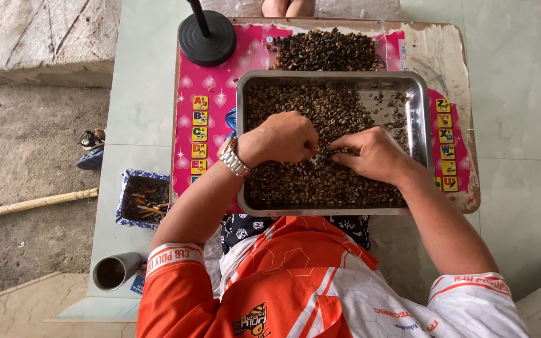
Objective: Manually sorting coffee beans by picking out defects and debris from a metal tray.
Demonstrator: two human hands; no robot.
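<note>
A rectangular steel tray (pixel 419 112) full of brown beans (pixel 308 181) rests on a small pink-covered table (pixel 211 125). My left hand (pixel 283 136), a metal watch on its wrist, lies on the beans near the tray's middle with fingertips pinched together. My right hand (pixel 374 153) rests beside it, fingertips pinching among the beans toward the left hand. Whether either hand has a bean between its fingers is too small to tell. A heap of darker beans (pixel 324 50) lies on the table behind the tray.
A round black stand base (pixel 206 39) sits at the table's far left corner. On the floor to the left are a patterned box of debris (pixel 142 197), a grey cup (pixel 115 270) and a bamboo stick (pixel 32 203). Another person's feet (pixel 288 6) show beyond the table.
</note>
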